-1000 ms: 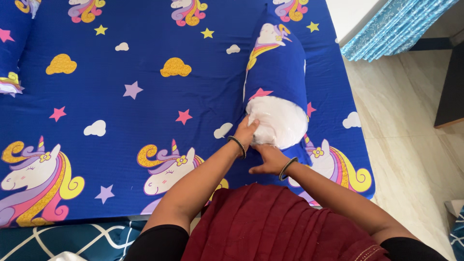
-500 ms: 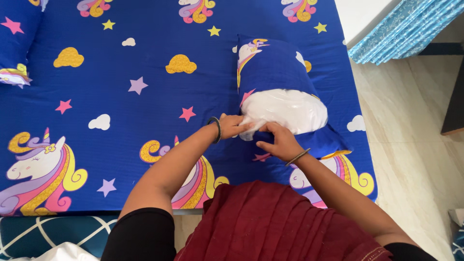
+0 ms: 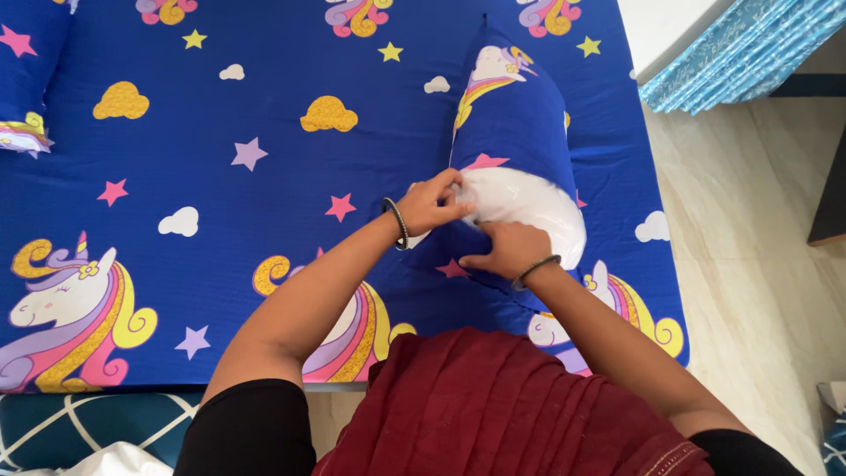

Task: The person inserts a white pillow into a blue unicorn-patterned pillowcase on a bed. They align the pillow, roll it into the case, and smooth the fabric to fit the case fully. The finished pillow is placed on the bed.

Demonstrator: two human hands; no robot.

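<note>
On the bed's blue unicorn sheet [image 3: 264, 115], I see my left hand [image 3: 429, 204] pinching the matching pillowcase [image 3: 515, 123] edge while my right hand [image 3: 508, 249] presses the white pillow [image 3: 529, 207] inward; judging by that, stuffing continues, needing the cover pulled over.

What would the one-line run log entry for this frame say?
left hand: grips white pillow | right hand: on cover's open edge | pillow cover: blue unicorn print, part on | bedsheet: matching print
</note>
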